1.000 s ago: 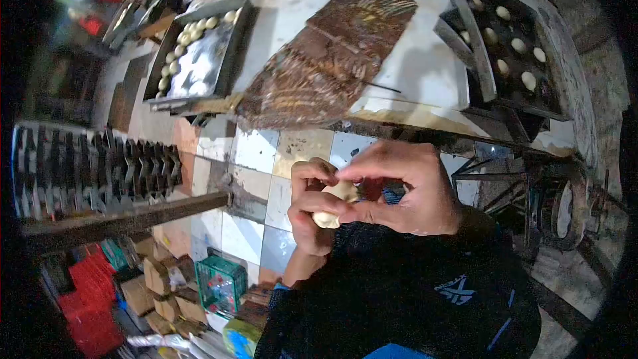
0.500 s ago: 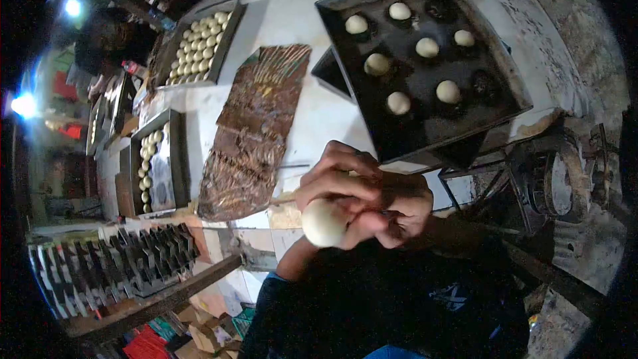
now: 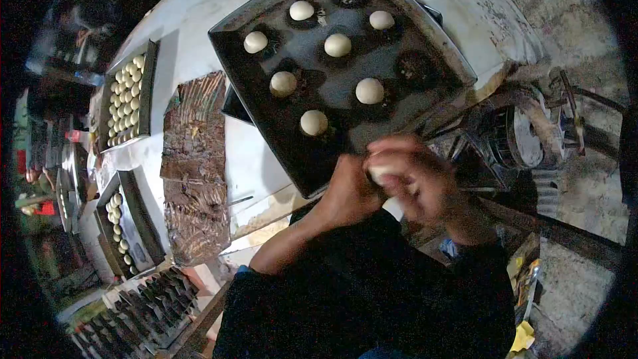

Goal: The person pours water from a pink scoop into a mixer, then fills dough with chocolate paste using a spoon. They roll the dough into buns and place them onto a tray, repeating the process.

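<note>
In front of my chest, my left hand (image 3: 352, 188) is closed, its fingers mostly turned away from view. My right hand (image 3: 419, 179), blurred by motion, meets it with curled fingers around a pale piece of dough (image 3: 381, 173). Whatever lies inside the left fist is hidden. Just beyond both hands is a large dark tray (image 3: 306, 186) holding several round white dough balls (image 3: 314, 122), spaced apart. The hands are near the tray's front edge.
A crumpled brown sheet (image 3: 195, 173) lies on the white table (image 3: 266, 169) left of the tray. Farther left are a tray packed with dough balls (image 3: 154, 60) and another with one line of them (image 3: 149, 229). Dark metal racks (image 3: 143, 309) stand lower left; a round metal machine part (image 3: 528, 136) is at right.
The view has shifted, so the large tray appears farther left. My hands have turned and show farther right; the big dough ball bulging out beside the left hand is no longer visible there.
</note>
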Available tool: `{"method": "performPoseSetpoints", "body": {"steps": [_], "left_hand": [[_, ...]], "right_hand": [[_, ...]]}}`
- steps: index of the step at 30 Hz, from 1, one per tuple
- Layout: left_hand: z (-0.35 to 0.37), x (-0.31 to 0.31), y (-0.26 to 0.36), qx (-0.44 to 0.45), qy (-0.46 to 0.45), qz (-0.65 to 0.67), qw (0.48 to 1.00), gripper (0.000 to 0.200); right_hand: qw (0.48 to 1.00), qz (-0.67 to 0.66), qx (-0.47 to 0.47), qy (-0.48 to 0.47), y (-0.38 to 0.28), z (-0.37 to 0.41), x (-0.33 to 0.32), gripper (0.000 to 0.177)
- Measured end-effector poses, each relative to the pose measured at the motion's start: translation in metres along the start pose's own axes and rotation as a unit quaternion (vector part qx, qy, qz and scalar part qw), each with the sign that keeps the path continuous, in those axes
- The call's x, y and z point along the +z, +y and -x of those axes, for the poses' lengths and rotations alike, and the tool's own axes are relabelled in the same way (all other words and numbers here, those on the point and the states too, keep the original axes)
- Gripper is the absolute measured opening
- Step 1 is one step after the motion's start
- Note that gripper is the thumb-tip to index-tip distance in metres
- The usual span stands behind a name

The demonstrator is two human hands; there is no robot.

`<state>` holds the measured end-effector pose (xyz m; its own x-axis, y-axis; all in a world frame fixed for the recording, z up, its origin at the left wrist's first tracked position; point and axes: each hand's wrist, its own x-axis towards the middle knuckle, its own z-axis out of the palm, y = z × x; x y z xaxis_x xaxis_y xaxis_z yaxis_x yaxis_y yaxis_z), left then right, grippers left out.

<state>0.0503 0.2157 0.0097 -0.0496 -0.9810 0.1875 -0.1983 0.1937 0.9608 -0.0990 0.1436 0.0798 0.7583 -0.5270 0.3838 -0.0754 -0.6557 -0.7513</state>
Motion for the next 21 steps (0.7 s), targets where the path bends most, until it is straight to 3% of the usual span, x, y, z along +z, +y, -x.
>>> {"method": "performPoseSetpoints", "body": {"steps": [1,3,5,7,9,10,12,14,15,16,17,19,20,21], "left_hand": [[-0.008,-0.008,0.014,0.002,0.005,0.002,1.0,0.049],[-0.017,-0.029,0.044,-0.14,-0.097,0.106,0.98,0.056],[-0.005,-0.045,0.042,-0.125,-0.092,0.049,0.987,0.06],[0.009,-0.063,0.042,-0.057,-0.033,0.064,0.996,0.057],[0.029,-0.09,0.042,-0.078,-0.02,0.079,0.994,0.063],[0.043,-0.105,0.042,-0.077,0.006,0.071,0.994,0.059],[0.071,-0.128,0.036,-0.079,0.089,0.095,0.988,0.047],[0.104,-0.149,0.028,-0.142,0.173,0.124,0.967,0.038],[0.122,-0.164,0.021,-0.187,0.199,0.128,0.953,0.036],[0.141,-0.176,0.007,-0.176,0.227,0.091,0.954,0.03],[0.162,-0.187,-0.005,-0.169,0.261,0.04,0.95,0.027],[0.206,-0.231,-0.012,-0.169,0.287,-0.084,0.939,0.023],[0.232,-0.257,-0.026,-0.115,0.359,-0.124,0.918,0.021],[0.259,-0.291,-0.043,-0.052,0.42,-0.16,0.892,0.02]], "right_hand": [[0.999,-0.043,0.03,0.013,0.006,-0.006,-0.014,0.018],[0.989,0.032,0.106,0.099,0.035,-0.013,-0.025,0.029],[0.961,0.12,0.204,0.141,0.061,-0.044,-0.044,0.035],[0.954,0.174,0.228,0.09,0.099,-0.05,-0.057,0.043],[0.901,0.359,0.208,-0.132,0.138,-0.046,-0.06,0.059],[0.906,0.314,0.221,-0.179,0.135,-0.047,-0.059,0.079],[0.896,0.324,0.238,-0.187,0.13,-0.047,-0.052,0.082],[0.902,0.315,0.208,-0.208,0.146,-0.041,-0.059,0.077],[0.887,0.349,0.256,-0.16,0.16,-0.033,-0.063,0.071],[0.926,0.258,0.272,-0.03,0.136,-0.046,-0.052,0.062],[0.782,0.592,0.194,-0.003,0.163,-0.032,-0.077,0.055],[0.835,0.519,0.018,0.183,0.12,-0.032,-0.094,0.046],[0.882,0.383,-0.027,0.273,0.1,-0.023,-0.087,0.044],[0.857,0.383,0.036,0.343,0.065,-0.021,-0.06,0.041]]}}
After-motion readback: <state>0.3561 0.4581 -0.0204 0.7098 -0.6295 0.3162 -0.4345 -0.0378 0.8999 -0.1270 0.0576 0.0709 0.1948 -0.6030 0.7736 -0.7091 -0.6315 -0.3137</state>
